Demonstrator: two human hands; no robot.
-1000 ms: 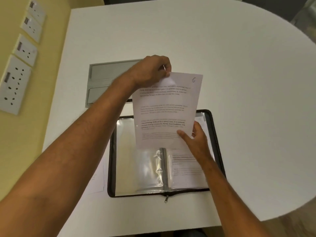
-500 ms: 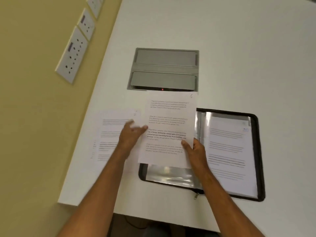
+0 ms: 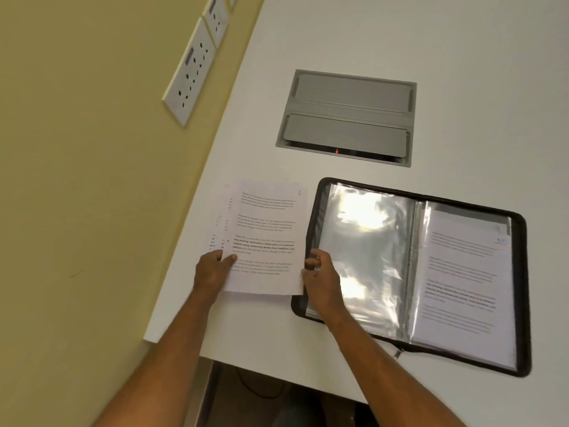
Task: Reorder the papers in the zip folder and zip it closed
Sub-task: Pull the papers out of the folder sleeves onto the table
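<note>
A black zip folder (image 3: 523, 291) lies open on the white table, its clear sleeves showing. The left sleeve (image 3: 366, 251) looks empty and shiny; the right sleeve holds a printed page (image 3: 465, 285). To the folder's left lies a printed sheet marked "6" (image 3: 266, 232) on top of other loose papers (image 3: 220, 220). My left hand (image 3: 212, 272) holds the sheet's lower left edge, thumb on top. My right hand (image 3: 320, 272) pinches its lower right edge, beside the folder's left rim. The zip pull (image 3: 398, 353) hangs at the folder's front edge.
A grey cable hatch (image 3: 348, 117) with a red light is set into the table (image 3: 400, 35) behind the folder. White wall sockets (image 3: 192, 72) sit on the yellow wall at the left. The table's front edge runs just below my forearms.
The sheet marked "6" went from held up over the folder to lying on the paper stack at the left. My left hand shifted onto its lower left edge. The camera view swung left.
</note>
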